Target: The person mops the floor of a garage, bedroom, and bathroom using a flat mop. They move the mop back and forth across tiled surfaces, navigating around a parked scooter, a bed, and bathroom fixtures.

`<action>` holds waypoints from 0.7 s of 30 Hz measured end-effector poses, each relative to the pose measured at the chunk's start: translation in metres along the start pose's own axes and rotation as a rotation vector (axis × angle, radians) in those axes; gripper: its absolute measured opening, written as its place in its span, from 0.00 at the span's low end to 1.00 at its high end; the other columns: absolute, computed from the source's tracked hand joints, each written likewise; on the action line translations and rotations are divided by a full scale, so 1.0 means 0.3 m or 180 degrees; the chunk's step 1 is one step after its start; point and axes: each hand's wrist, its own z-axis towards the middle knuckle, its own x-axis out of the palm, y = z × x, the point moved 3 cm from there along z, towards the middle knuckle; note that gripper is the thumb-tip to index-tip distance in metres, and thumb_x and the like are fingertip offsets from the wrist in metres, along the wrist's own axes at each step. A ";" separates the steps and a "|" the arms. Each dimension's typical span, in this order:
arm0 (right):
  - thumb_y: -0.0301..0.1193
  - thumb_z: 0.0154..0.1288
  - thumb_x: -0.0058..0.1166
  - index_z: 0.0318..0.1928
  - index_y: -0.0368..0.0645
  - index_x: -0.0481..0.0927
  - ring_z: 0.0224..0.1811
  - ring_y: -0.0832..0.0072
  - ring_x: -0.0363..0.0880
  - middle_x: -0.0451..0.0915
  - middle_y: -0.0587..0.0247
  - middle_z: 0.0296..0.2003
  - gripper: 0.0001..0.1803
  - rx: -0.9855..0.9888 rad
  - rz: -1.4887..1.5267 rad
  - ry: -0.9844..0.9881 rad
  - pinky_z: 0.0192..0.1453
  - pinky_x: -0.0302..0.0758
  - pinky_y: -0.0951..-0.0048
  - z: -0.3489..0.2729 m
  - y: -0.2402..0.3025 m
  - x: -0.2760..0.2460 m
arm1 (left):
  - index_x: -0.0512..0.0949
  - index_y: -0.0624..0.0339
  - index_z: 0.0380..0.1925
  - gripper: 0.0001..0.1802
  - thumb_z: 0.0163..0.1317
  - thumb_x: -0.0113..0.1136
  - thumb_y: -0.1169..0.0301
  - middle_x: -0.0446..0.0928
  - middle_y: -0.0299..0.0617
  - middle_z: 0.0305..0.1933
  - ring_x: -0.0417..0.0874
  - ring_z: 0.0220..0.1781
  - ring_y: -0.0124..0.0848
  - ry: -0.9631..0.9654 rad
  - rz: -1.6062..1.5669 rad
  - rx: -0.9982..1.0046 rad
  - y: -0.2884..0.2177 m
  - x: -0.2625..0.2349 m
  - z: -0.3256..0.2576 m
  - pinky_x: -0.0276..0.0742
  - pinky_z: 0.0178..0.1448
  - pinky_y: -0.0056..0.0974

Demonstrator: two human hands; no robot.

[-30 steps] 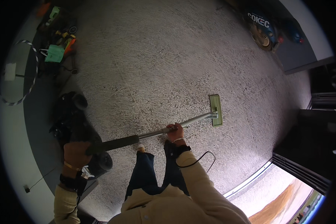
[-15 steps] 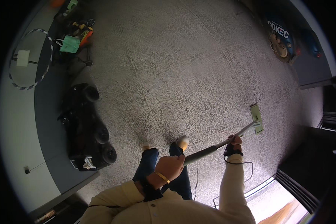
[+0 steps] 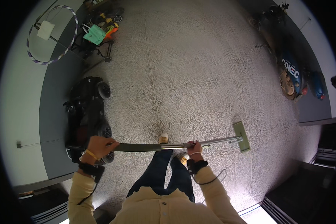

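A flat mop lies nearly level across the front of my body, its green rectangular head (image 3: 242, 136) on the speckled floor to the right. My left hand (image 3: 100, 146) is closed round the end of the dark green grip (image 3: 138, 147). Farther along, where the pole is bare metal, my right hand (image 3: 194, 148) wraps the metal pole (image 3: 218, 141). Both wrists carry black straps with cables. My shoes show on the floor just under and beside the pole.
Along the left wall stands a black wheeled vehicle (image 3: 86, 108), close to my left hand. Beyond it are a green bag (image 3: 95, 34) and a striped hoop (image 3: 29, 41). At the right wall sit a blue machine (image 3: 292, 71), a coiled hose (image 3: 286, 89) and a blue tank (image 3: 317, 85).
My left hand has swung left and outward with the grip end, bringing the pole nearly level. My right hand and the mop head have shifted left. The view has turned, and my feet have moved.
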 end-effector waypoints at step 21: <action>0.41 0.71 0.44 0.29 0.41 0.61 0.27 0.63 0.72 0.68 0.57 0.23 0.18 0.2570 -0.0572 0.0473 0.38 0.78 0.57 -0.363 -1.841 1.038 | 0.68 0.59 0.13 0.22 0.59 0.57 0.57 0.58 0.40 0.09 0.58 0.13 0.36 -0.0916 0.2547 -0.1085 0.514 -1.019 -0.394 0.52 0.26 0.42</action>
